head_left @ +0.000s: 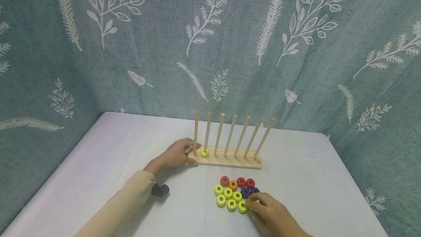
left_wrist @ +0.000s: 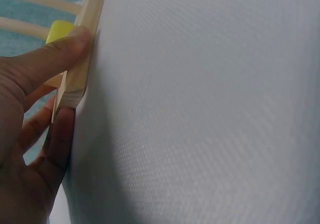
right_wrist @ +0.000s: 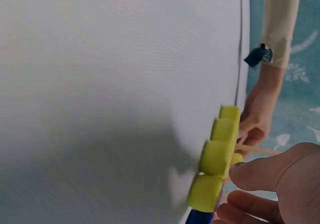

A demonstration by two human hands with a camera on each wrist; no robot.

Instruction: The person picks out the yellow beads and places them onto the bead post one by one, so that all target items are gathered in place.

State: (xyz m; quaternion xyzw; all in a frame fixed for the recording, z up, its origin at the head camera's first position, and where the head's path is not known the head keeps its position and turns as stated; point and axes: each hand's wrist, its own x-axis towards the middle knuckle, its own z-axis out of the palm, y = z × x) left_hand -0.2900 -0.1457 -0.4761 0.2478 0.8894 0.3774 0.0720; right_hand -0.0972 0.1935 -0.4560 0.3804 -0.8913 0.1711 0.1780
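Note:
My left hand [head_left: 177, 153] grips the left end of a wooden peg rack [head_left: 227, 161], its thumb [left_wrist: 77, 38] on the front edge and fingers behind. The rack has a row of upright pegs; a yellow bead [head_left: 204, 153] sits at the foot of the second from the left. My right hand [head_left: 271, 213] is over the right end of a group of yellow beads [head_left: 231, 204], thumb and fingers apart in the right wrist view, thumb tip close to the tops of the beads [right_wrist: 215, 159]. The fingertips partly hide the nearest beads.
Behind the yellow beads lie red beads [head_left: 241, 182], an orange bead [head_left: 233, 184] and dark blue beads [head_left: 245, 192]. All rest on a white-covered table [head_left: 306, 178]. A patterned green curtain [head_left: 158, 76] hangs behind it. A black device [head_left: 160, 190] is strapped at my left wrist.

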